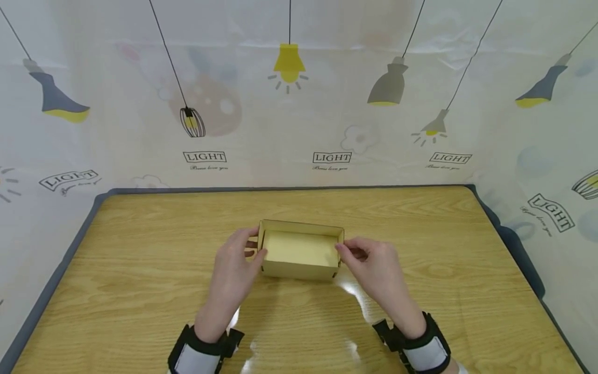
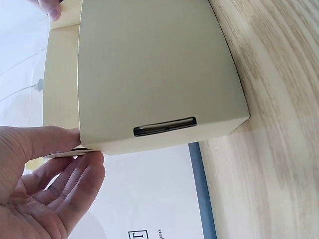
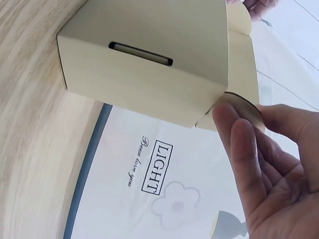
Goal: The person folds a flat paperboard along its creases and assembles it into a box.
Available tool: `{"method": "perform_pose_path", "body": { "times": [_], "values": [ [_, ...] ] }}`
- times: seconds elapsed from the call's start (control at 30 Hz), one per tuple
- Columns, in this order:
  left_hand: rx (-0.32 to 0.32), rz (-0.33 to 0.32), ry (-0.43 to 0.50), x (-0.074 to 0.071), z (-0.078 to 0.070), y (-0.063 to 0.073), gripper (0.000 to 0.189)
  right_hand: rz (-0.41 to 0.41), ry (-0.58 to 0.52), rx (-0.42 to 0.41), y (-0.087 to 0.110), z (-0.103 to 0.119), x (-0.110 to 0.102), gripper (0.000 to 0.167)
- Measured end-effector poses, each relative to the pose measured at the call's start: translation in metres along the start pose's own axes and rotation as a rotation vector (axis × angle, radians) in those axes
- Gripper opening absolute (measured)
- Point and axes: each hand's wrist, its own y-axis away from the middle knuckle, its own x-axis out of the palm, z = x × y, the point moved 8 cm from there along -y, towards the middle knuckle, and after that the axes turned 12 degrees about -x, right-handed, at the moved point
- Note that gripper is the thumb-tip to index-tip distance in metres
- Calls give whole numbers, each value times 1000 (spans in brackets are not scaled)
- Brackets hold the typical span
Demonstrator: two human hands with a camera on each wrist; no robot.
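Note:
An open-topped cardboard box (image 1: 299,270), pale yellow-brown, sits on the table at the middle of the head view. At its left end my left hand (image 1: 235,265) pinches the top edge between thumb and fingers. My right hand (image 1: 379,267) has the opposite end, and in the right wrist view its thumb and fingers pinch a rounded flap (image 3: 244,108) that stands out at the corner. A narrow slot (image 2: 165,126) shows in the box's wall in the left wrist view. A similar slot (image 3: 141,53) appears in the right wrist view.
The wood-grain table (image 1: 163,249) surrounds the box and has a dark blue-grey border (image 1: 289,190) at the back. Behind it rises a white sheet (image 1: 261,119) printed with lamps and the word LIGHT. Each wrist wears a black strap (image 1: 201,348).

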Motion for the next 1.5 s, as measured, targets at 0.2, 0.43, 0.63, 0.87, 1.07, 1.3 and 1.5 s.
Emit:
{"method": "perform_pose_path", "body": {
  "times": [0.2,0.43,0.63,0.87,1.07,1.3,1.5],
  "values": [
    [-10,19,16,1,1,-2,40,33,9,-2,-2,-3,-2,9],
    [-33,39,-3,3,3,-2,42,29,-2,-1,0,-4,-1,14],
    [13,11,-22,1,-2,1,40,20,-2,1,1,-5,-2,19],
    [55,-19,-12,1,-6,3,42,25,8,-1,1,-3,-3,17],
    [83,-36,4,1,-8,4,42,32,27,-26,-1,-1,-4,13],
    [96,-32,6,2,-11,6,44,30,36,-37,-1,1,-5,12],
    [86,1,25,4,-11,8,52,26,49,-33,0,1,-5,11]
  ]
}}
